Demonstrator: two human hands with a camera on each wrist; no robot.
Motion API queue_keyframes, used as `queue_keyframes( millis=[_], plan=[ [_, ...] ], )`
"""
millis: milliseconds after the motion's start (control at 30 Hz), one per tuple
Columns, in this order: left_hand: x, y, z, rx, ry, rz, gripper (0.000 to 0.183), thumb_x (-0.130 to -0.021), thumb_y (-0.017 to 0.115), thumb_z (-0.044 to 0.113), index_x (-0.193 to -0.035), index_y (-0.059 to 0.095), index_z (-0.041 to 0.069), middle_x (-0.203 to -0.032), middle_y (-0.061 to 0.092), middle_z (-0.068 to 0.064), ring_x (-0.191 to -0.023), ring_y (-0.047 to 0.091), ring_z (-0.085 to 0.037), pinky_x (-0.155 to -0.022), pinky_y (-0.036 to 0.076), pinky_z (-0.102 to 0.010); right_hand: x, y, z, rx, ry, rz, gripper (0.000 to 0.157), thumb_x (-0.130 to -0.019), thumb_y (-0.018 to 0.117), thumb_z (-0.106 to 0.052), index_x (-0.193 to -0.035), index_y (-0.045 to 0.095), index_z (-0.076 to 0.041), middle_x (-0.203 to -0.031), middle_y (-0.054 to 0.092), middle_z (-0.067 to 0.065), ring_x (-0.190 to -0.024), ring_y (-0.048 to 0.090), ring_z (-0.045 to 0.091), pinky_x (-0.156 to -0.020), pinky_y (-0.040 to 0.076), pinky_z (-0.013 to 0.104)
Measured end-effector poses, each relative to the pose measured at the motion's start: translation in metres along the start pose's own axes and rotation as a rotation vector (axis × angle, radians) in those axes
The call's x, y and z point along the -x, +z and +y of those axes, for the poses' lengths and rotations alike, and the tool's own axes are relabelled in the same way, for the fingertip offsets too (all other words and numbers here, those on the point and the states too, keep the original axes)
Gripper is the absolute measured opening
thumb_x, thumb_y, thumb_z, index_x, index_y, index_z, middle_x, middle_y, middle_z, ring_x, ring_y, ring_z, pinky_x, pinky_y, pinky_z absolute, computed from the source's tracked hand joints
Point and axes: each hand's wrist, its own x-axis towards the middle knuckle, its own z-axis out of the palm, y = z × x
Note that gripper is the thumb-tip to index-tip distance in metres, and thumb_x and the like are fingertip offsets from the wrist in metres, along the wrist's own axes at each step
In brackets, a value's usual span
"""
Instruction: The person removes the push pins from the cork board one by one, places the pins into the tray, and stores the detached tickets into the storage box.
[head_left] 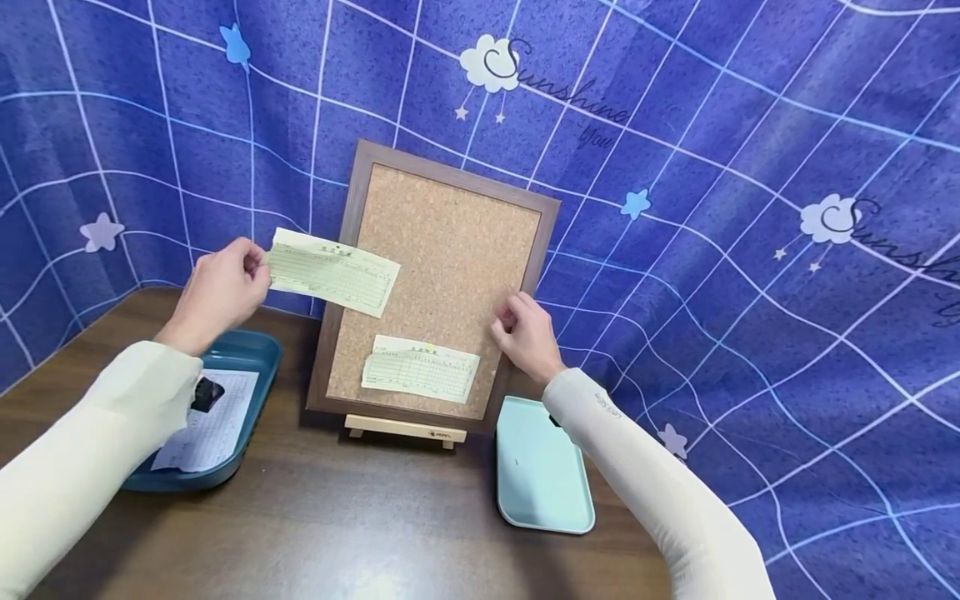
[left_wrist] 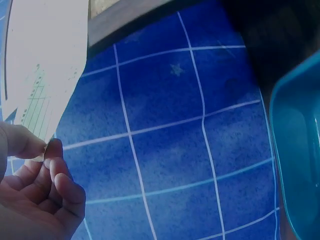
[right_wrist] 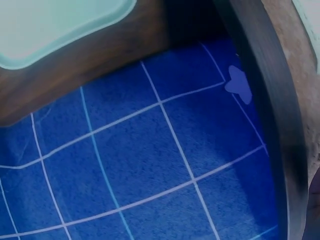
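A pale green printed form slip (head_left: 333, 271) is pinched at its left end by my left hand (head_left: 225, 287), between thumb and forefinger. The slip reaches across the left frame of a corkboard (head_left: 457, 250), and a small dark dot shows near its top edge. In the left wrist view, the thumb and forefinger meet on the slip's corner. Lower on the cork is a second form slip (head_left: 420, 371), with a yellow pin (head_left: 430, 346) at its top. My right hand (head_left: 528, 337) is at the board's right edge, fingers curled; whether anything small is between them is hidden.
The board leans on a small wooden stand (head_left: 405, 429). At left on the table (head_left: 337, 517), a dark blue tray (head_left: 266, 358) holds papers (head_left: 217, 425) and a black item (head_left: 207, 394). A light green tray (head_left: 543, 492) lies at right. A blue patterned curtain (head_left: 675, 100) hangs behind.
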Motion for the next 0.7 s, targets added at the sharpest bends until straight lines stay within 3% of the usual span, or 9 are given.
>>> queue_keyframes(
  millis=[433,700],
  plan=[
    [0.008,-0.024,-0.02,-0.04,-0.036,-0.003,0.025,-0.092,0.042,0.012,-0.105,0.053,-0.006,-0.09,0.057,-0.023,-0.078,0.051,-0.038,-0.069,0.036,-0.051,0.01,-0.005,0.008,-0.006,-0.001,0.06,0.011,-0.075,0.063,0.001,-0.077,0.058,-0.008,-0.076,0.053,0.003,-0.066,0.051,0.013,-0.059,0.043,0.026],
    [0.007,-0.03,-0.034,-0.055,-0.039,0.005,0.027,-0.093,0.04,0.013,-0.105,0.055,-0.006,-0.092,0.058,-0.024,-0.08,0.051,-0.039,-0.07,0.034,-0.052,0.016,-0.005,0.013,-0.015,0.003,0.069,0.01,-0.074,0.064,0.0,-0.077,0.06,-0.009,-0.076,0.053,0.001,-0.065,0.051,0.012,-0.059,0.043,0.025]
  ],
)
